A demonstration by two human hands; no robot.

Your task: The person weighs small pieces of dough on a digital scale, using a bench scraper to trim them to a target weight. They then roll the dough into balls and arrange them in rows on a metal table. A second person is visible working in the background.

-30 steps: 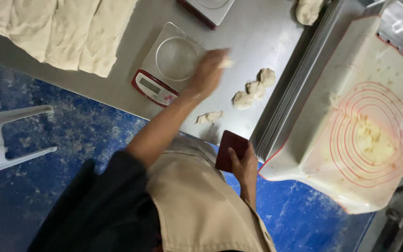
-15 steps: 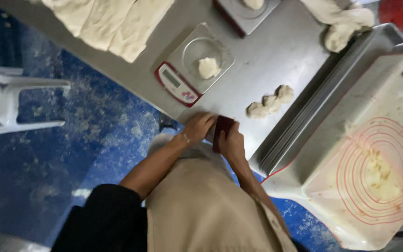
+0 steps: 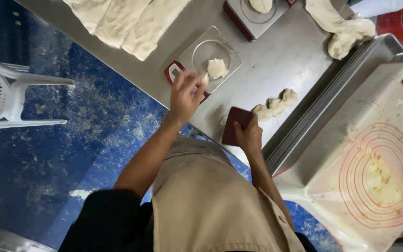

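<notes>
My left hand [image 3: 184,94] reaches over the table's near edge to a red-and-silver kitchen scale [image 3: 175,71]. Its fingertips pinch a small bit of dough beside the scale's clear dish [image 3: 200,52]. A pale dough lump [image 3: 217,68] lies in that dish. My right hand [image 3: 250,138] grips a dark red dough scraper [image 3: 234,125], held on edge on the steel table [image 3: 276,60]. Just past the scraper sits a short row of cut dough pieces [image 3: 275,103].
A broad slab of dough [image 3: 127,21] covers the table's far left. A second scale [image 3: 253,16] carries dough, and a long dough strip [image 3: 339,28] lies beyond. Stacked metal trays [image 3: 313,121] and a white mat with red rings [image 3: 378,172] fill the right. A white plastic chair [image 3: 5,98] stands on the blue floor.
My left hand placed dough on the scale, came back to the scraper, and now reaches out to the scale again. The right hand stays on the scraper.
</notes>
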